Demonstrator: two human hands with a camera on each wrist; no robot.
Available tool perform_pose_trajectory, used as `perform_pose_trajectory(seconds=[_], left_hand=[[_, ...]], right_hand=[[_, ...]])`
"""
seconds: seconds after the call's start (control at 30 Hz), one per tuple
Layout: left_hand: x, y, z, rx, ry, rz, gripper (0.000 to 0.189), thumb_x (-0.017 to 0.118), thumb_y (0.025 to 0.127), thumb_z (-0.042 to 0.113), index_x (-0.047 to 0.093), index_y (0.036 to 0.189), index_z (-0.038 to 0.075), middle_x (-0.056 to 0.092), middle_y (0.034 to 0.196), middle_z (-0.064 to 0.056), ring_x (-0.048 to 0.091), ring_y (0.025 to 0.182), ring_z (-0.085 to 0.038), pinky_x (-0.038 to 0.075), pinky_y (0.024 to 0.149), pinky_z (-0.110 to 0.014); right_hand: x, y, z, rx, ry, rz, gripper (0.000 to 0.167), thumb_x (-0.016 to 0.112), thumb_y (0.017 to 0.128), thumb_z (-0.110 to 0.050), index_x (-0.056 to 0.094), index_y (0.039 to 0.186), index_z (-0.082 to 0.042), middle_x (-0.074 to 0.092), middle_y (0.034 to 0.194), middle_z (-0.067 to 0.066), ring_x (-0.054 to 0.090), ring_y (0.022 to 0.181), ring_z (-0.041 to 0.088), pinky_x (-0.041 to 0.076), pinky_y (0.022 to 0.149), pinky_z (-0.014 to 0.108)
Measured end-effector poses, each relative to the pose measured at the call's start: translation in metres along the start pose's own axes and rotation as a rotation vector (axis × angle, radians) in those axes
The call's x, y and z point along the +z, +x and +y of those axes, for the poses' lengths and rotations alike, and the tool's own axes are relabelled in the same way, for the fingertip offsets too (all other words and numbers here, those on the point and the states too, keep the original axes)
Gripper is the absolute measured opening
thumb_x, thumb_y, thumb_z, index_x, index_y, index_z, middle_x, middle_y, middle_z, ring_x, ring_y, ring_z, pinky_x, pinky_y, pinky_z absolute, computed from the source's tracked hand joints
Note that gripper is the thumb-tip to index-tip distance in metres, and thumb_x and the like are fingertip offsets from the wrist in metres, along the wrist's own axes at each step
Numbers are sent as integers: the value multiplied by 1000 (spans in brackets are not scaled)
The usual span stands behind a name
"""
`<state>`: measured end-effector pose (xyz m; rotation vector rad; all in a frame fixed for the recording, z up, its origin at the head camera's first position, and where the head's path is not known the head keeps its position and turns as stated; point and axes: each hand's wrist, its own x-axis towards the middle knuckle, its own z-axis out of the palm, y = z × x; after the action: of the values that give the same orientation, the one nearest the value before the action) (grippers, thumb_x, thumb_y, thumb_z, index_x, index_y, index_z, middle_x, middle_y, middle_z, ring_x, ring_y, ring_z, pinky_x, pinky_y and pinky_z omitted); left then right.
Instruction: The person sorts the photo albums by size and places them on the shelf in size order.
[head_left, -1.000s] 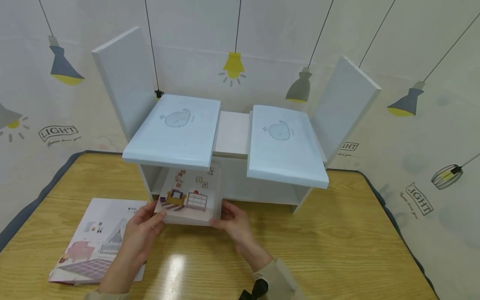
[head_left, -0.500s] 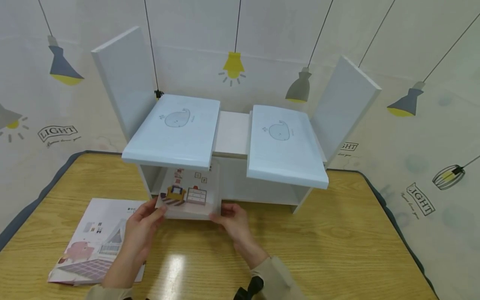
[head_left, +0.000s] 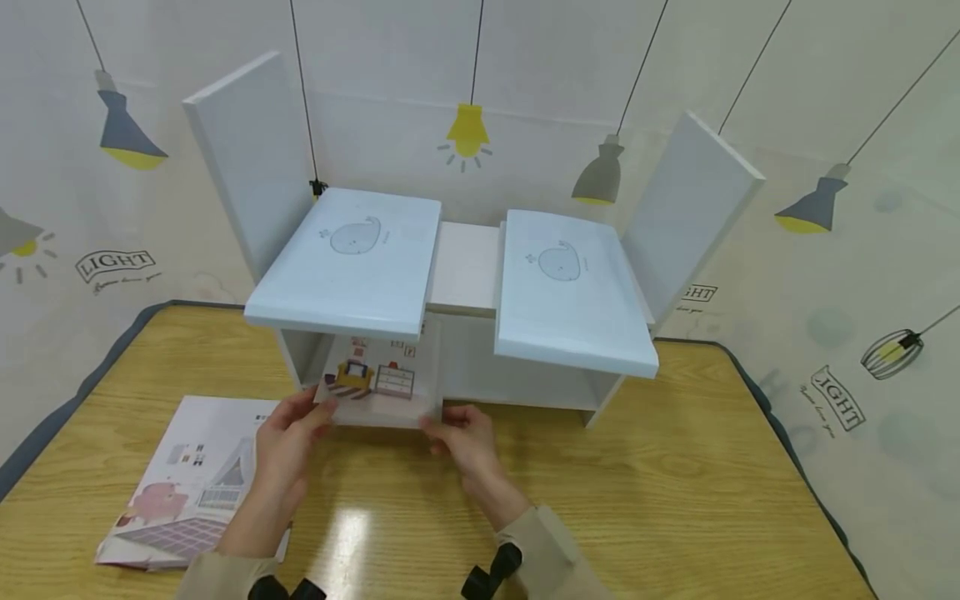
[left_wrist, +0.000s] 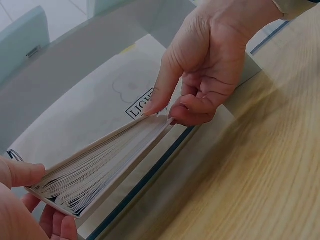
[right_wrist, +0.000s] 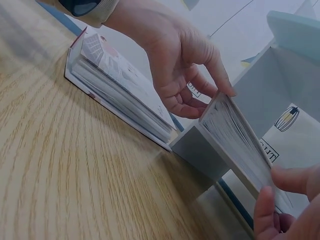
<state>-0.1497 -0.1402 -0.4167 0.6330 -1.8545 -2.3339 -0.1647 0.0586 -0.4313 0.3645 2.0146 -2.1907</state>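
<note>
A thick hardcover book (head_left: 378, 404), with an armchair and chest of drawers drawn on its pale cover, lies partly inside the lower left space of a white shelf unit (head_left: 525, 379). My left hand (head_left: 285, 442) pinches the book's near left corner between thumb and fingers. At the near right corner my right hand (head_left: 468, 450) grips it the same way, thumb on top. The left wrist view shows the page edges (left_wrist: 107, 167) between both hands, fanned slightly apart. The book's far end is hidden beneath the overhanging panel.
Two light-blue panels with whale drawings, left (head_left: 352, 258) and right (head_left: 562, 287), overhang the shelf's front. Upright white boards (head_left: 247, 158) flank the top. A second book (head_left: 187, 492) with a pink pig cover lies at the left on the wooden table (head_left: 675, 492).
Both hands have pushed the book farther back into the shelf space, so less of its cover shows in front of the panel. The second book has stayed put.
</note>
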Motion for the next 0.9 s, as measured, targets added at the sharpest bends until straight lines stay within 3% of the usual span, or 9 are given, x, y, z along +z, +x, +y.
perform_pose_trajectory(seconds=[0.27,0.67,0.9], left_hand=[[5,3,1,28,-45,57,18,67,85,7,58,97,17,59,85,13,55,76,-4,49,72,-19],[10,10,3,45,-36,69,18,66,86,6,56,99,12,59,84,15,55,78,-3,50,75,-21],[15,13,5,52,-56,90,17,68,84,4,58,92,16,58,80,13,54,76,-3,50,75,-22]], right_hand=[[2,4,1,2,50,4,35,74,77,-1,55,103,11,59,78,7,55,56,9,49,53,18],[3,10,1,58,96,19,31,76,78,-8,54,95,5,58,66,4,53,48,6,47,44,18],[3,15,1,93,96,30,35,77,78,-12,54,98,4,58,70,4,54,50,8,47,44,18]])
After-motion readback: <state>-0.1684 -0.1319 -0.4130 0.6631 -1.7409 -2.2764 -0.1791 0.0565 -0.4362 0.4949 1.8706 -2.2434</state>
